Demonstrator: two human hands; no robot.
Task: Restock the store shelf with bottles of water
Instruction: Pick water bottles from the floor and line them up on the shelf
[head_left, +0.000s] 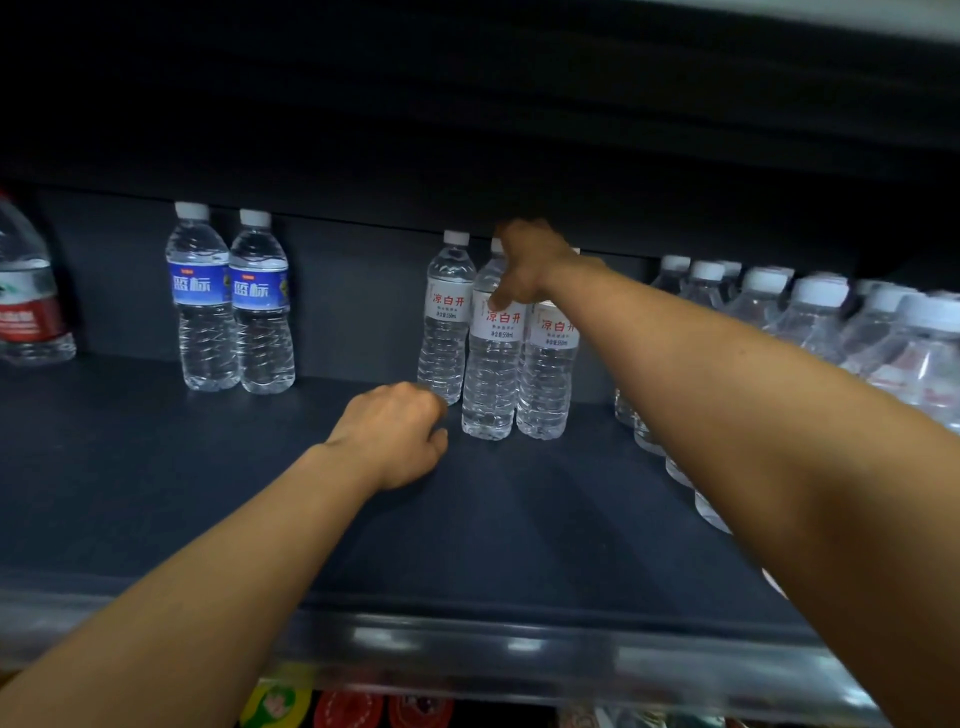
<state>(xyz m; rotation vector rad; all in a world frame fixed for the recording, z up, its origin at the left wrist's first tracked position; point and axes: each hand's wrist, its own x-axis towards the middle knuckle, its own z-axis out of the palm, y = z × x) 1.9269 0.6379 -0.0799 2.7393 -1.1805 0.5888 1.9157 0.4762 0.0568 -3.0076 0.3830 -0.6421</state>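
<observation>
**Currently on shelf: water bottles, restock partway**

Nearest, at 6 o'clock: shelf edge (467, 644), a glossy strip, with coloured lids on the tier below.

Left hand (397, 434), centre: fingers curled under, holding nothing, knuckles resting on the dark shelf just beside the white-label bottles.

White-label bottles (491, 364), three, upright and touching, just past centre.

Right hand (524, 270), at 12 o'clock: draped over the tops of that trio, thumb on the middle bottle's shoulder; whether the fingers actually grip it cannot be told.

Blue-label bottles (234, 306), two, at 10 o'clock, well apart from the trio.

Red-label bottle (28, 306), far left; a packed row of bottles (810, 317) at 3 o'clock.

Risk, as judged: the forearm crosses just over the packed row, so a careless withdrawal could topple them.
</observation>
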